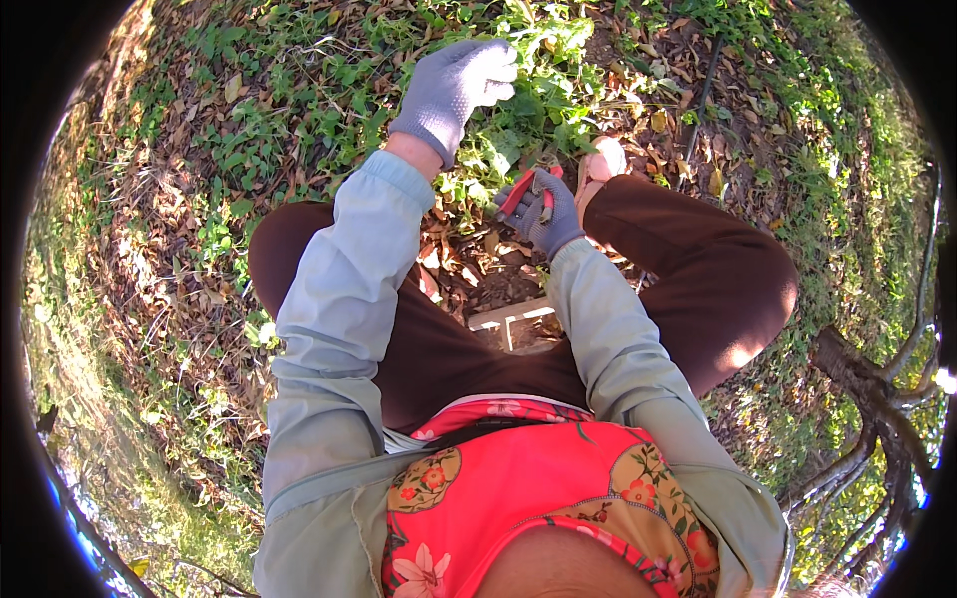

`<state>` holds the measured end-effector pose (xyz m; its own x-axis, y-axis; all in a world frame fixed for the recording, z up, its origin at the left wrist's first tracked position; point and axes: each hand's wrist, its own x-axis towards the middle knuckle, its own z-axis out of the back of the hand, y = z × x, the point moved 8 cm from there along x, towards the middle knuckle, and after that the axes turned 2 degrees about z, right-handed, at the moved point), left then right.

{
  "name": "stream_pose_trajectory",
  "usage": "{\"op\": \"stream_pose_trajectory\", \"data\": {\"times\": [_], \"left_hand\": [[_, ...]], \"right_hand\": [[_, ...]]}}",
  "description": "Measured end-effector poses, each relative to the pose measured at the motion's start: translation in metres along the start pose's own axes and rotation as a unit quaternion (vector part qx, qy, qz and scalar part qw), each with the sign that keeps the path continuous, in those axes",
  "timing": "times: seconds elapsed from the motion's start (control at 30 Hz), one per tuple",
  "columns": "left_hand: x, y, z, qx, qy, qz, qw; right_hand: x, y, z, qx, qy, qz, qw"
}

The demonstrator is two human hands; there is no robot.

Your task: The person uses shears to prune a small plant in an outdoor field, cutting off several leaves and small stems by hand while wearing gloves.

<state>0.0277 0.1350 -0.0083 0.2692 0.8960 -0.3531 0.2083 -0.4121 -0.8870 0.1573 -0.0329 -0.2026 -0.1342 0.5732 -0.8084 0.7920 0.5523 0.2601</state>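
Note:
My left hand [460,93], in a grey dotted work glove, reaches over low green weeds [523,105]. Its fingers are curled at the edge of the sunlit leaves; whether they grip a stem cannot be told. Closer to me, my right hand [542,213], gloved alike, is closed around a hand tool with red handles [517,196], probably pruning shears. The tool lies across the palm, and its working end is hard to make out. Dry leaves and bare soil [497,280] lie below this hand.
Between my bent legs stands a low stool with a pale frame [510,318]. My shoe [602,161] rests beside the weeds. A thin dark hose or stick [703,105] lies on the leaf litter beyond. Bare tree branches [871,389] rise at the right.

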Motion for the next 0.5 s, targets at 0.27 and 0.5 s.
{"op": "stream_pose_trajectory", "data": {"times": [0.27, 0.5], "left_hand": [[0.002, 0.002, 0.003, 0.007, -0.004, 0.005, 1.0], [0.004, 0.007, 0.005, 0.024, -0.016, 0.028, 0.999]], "right_hand": [[0.019, 0.004, 0.006, 0.008, -0.004, 0.024, 1.0], [0.03, 0.005, 0.014, -0.017, -0.001, 0.032, 0.999]]}}
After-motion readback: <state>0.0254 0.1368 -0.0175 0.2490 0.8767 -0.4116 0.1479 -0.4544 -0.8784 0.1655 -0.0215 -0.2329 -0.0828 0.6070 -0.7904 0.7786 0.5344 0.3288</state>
